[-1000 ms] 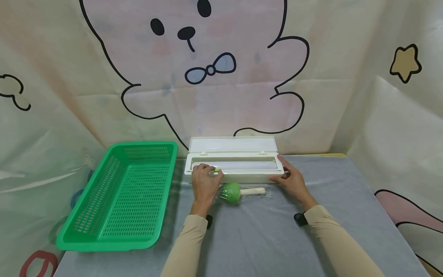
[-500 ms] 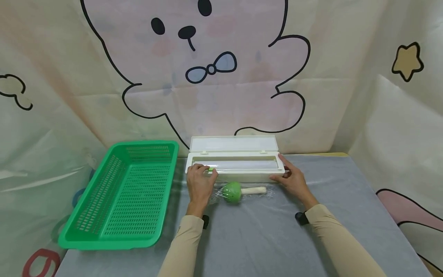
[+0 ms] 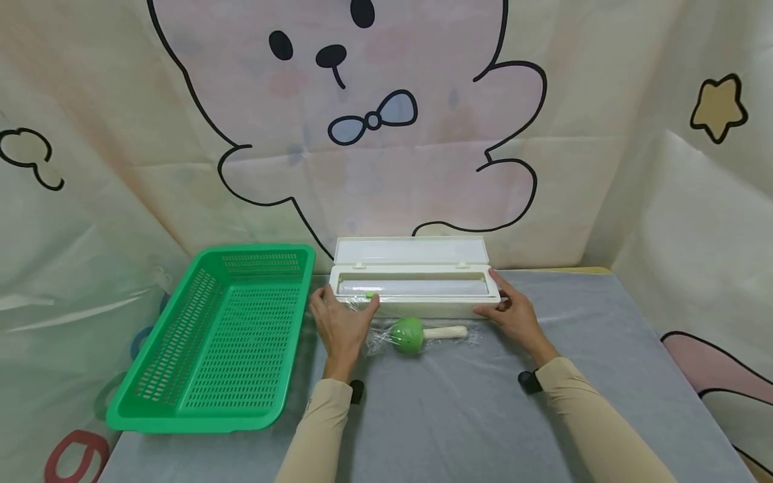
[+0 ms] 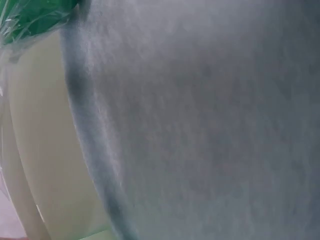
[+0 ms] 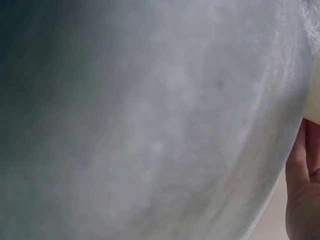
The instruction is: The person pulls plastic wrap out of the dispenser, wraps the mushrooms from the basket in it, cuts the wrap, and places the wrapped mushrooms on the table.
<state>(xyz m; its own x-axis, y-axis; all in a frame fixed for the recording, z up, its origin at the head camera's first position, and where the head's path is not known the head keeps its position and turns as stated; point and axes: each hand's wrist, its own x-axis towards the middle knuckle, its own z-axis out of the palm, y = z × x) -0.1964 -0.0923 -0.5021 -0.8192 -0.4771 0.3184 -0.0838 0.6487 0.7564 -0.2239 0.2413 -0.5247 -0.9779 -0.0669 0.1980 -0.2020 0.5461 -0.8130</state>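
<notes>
A white cling film dispenser [image 3: 417,310] stands at the back of the table with its lid [image 3: 410,251] raised. A roll shows through its long window, and a small green slider [image 3: 370,294] sits toward the left of its front edge. My left hand [image 3: 343,329] holds the dispenser's left end, thumb at the front beside the slider. At the other end, my right hand [image 3: 516,318] grips the right side, thumb low on the front. Just before the dispenser lies a green round-headed object [image 3: 407,335] with a pale handle [image 3: 445,332], wrapped in clear film.
A green plastic basket [image 3: 274,402] with slotted sides stands at the left, close to my left hand. Grey cloth [image 3: 447,416] covers the table. A printed curtain [image 3: 423,188] hangs right behind the dispenser.
My left hand has slid left along the dispenser's front, and the green slider has shifted left too. The fingers have left the slider for the dispenser's left end. My right hand stays put.
</notes>
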